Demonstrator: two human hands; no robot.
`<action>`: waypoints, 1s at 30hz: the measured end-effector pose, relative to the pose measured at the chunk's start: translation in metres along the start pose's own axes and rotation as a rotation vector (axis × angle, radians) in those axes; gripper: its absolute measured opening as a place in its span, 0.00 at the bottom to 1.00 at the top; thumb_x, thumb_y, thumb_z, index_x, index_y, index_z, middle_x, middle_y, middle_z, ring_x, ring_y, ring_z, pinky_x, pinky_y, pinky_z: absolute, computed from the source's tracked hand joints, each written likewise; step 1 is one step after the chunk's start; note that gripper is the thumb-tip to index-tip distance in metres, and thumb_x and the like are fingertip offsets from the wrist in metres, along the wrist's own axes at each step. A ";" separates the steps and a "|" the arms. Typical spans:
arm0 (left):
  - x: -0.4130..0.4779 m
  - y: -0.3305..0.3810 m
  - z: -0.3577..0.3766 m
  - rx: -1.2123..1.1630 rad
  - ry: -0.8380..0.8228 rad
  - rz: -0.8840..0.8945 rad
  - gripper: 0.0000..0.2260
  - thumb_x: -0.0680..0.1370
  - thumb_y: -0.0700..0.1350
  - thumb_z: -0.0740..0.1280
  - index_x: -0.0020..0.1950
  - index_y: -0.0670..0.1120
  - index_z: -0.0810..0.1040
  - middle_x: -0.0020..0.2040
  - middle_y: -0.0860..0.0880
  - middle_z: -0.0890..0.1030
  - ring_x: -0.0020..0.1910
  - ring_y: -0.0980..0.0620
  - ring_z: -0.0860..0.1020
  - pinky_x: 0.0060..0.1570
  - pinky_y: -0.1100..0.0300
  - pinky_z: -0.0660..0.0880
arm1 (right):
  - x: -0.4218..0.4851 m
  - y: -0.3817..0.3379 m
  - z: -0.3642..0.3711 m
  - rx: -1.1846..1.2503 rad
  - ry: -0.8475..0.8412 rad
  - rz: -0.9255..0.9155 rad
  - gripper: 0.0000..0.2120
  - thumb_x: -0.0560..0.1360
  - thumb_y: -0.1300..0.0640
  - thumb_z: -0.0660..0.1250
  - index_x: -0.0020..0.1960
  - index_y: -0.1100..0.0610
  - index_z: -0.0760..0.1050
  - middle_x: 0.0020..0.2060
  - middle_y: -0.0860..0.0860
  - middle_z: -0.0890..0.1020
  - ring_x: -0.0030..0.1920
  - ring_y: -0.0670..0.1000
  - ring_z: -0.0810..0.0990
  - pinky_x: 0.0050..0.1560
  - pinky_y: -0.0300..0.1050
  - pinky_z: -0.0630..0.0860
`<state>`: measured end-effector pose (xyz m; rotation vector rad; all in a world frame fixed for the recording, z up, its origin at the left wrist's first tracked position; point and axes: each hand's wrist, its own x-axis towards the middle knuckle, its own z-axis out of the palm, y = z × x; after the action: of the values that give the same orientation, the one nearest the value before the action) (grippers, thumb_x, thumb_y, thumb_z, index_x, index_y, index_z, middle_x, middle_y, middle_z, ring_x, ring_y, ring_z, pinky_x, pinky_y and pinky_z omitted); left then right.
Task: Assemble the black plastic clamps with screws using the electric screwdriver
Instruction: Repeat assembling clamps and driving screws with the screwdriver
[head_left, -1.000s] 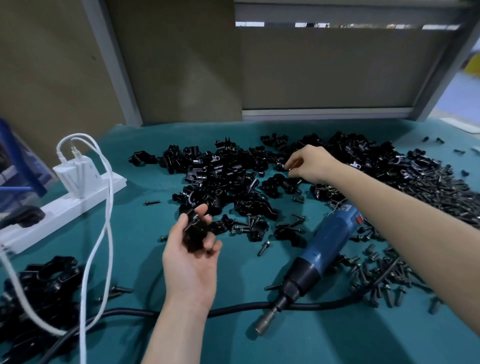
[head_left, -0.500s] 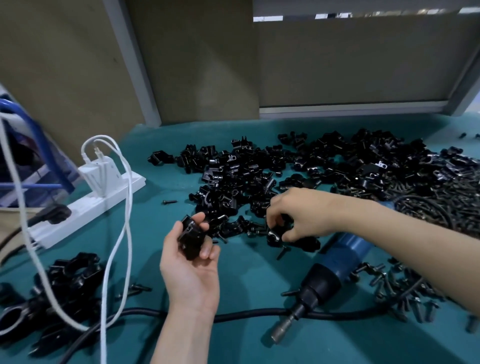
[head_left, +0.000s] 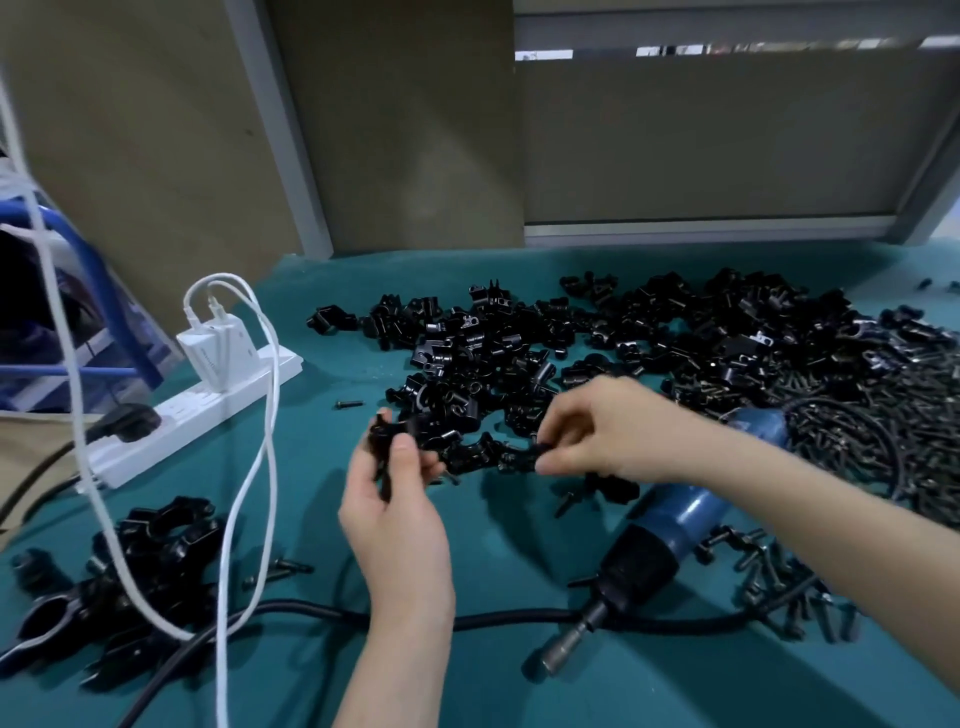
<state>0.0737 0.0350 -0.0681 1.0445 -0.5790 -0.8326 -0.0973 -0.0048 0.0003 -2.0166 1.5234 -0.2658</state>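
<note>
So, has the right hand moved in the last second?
Yes: right hand drew back from the clamp pile toward the person, now beside the electric screwdriver.

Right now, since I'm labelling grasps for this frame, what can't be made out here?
1. Head view: the black part in the right hand is blurred and mostly covered by its fingers; clamp half or screw, unclear.
2. Clamp piece in the left hand: the thumb covers its middle, so any screw is unseen.
3. Electric screwdriver: the right forearm hides its rear.
4. Screw pile: cut off by the right edge.
</note>
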 end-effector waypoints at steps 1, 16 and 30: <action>0.002 0.000 -0.002 -0.004 0.066 0.015 0.09 0.82 0.40 0.62 0.50 0.53 0.79 0.32 0.62 0.80 0.32 0.63 0.76 0.46 0.60 0.73 | 0.003 -0.003 0.007 -0.142 0.009 0.008 0.11 0.71 0.46 0.74 0.47 0.52 0.80 0.40 0.46 0.83 0.39 0.46 0.82 0.40 0.38 0.78; 0.004 0.001 0.002 -0.175 -0.062 -0.095 0.11 0.81 0.35 0.60 0.47 0.45 0.81 0.36 0.54 0.83 0.35 0.59 0.79 0.40 0.68 0.77 | 0.041 -0.032 0.033 0.059 0.190 -0.141 0.08 0.77 0.57 0.66 0.41 0.56 0.79 0.33 0.52 0.81 0.32 0.49 0.77 0.35 0.42 0.72; -0.013 0.010 0.005 -0.191 -0.430 -0.172 0.14 0.73 0.39 0.61 0.38 0.49 0.86 0.34 0.52 0.80 0.32 0.58 0.74 0.34 0.65 0.73 | -0.009 -0.029 0.010 0.961 -0.047 -0.137 0.11 0.79 0.60 0.62 0.46 0.61 0.83 0.39 0.54 0.84 0.34 0.47 0.79 0.36 0.36 0.77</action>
<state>0.0656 0.0461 -0.0577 0.7489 -0.7596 -1.2547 -0.0721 0.0120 0.0101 -1.3205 0.9288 -0.8177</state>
